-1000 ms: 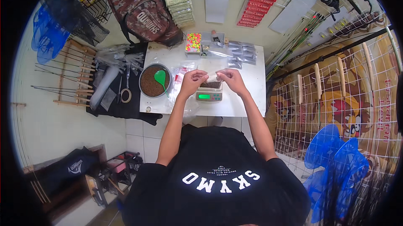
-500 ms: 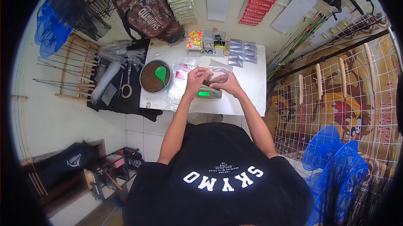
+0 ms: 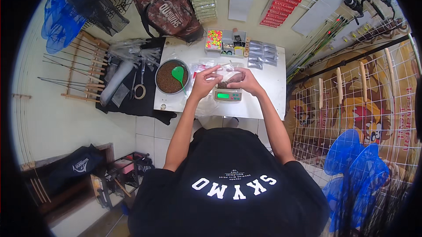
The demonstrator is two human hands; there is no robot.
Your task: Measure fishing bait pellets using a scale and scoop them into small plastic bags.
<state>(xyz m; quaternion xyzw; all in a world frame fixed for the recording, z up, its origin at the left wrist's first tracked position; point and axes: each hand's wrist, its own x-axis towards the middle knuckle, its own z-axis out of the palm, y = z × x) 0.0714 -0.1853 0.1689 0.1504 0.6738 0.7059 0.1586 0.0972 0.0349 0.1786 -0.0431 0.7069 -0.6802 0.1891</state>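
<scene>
"State the supporting surface."

"One white table (image 3: pixel 266 100)."

"Items resting on its left side?"

"A round, grey-rimmed bowl (image 3: pixel 174 93). Clear plastic bags (image 3: pixel 199 67) with red markings lie to its right, partly hidden; count not determinable."

"Middle, near side?"

"One digital scale (image 3: pixel 228 96), display lit green."

"Far side?"

"A white compartmented tray (image 3: pixel 213 49). Right of it, small brown pieces (image 3: pixel 246 49) in a column, then grey packets (image 3: pixel 263 55) in rows."

The right hand (image 3: pixel 247 82) held a clear bag (image 3: pixel 236 77) of brown grains (image 3: pixel 223 85) by the scale (image 3: pixel 228 96), the left hand (image 3: pixel 205 83) close beside it.
</scene>
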